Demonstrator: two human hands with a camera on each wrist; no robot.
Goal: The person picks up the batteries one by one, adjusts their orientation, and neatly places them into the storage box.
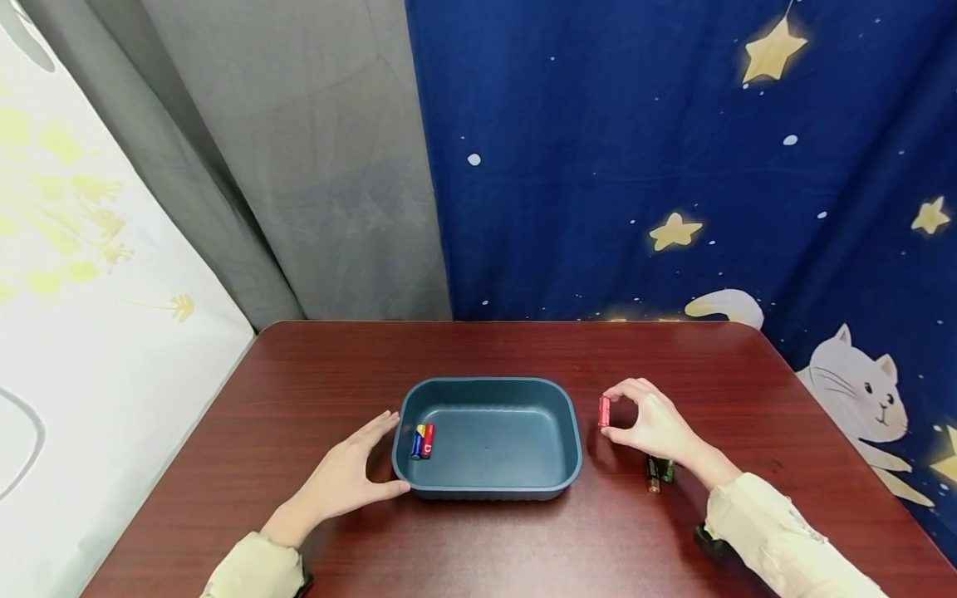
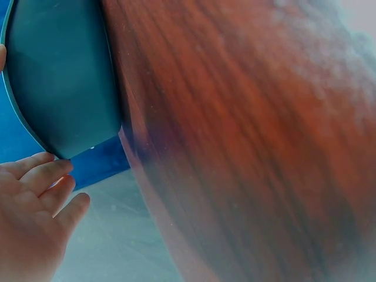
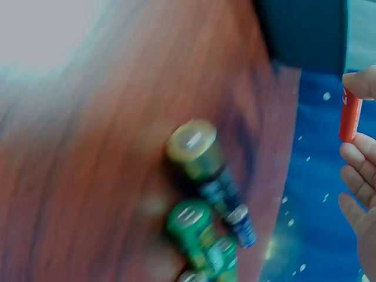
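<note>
A dark teal rectangular tray (image 1: 486,492) lies on the table, with a blue-and-yellow battery (image 1: 418,442) and a red battery (image 1: 428,441) side by side at its left end. My left hand (image 1: 340,473) rests at the tray's left side, thumb and fingers spread and touching the rim; the left wrist view shows fingertips (image 2: 44,170) at the tray's edge. To the right of the tray, my right hand (image 1: 654,422) pinches another red battery (image 3: 350,114) by its two ends between thumb and fingers, above the table.
Under the right forearm lie a black-and-gold battery (image 1: 654,475) and green batteries (image 3: 191,226), with a small blue one (image 3: 242,226) beside them in the right wrist view. The brown table (image 1: 336,357) has curtains behind it and a white patterned sheet (image 1: 90,357) along its left.
</note>
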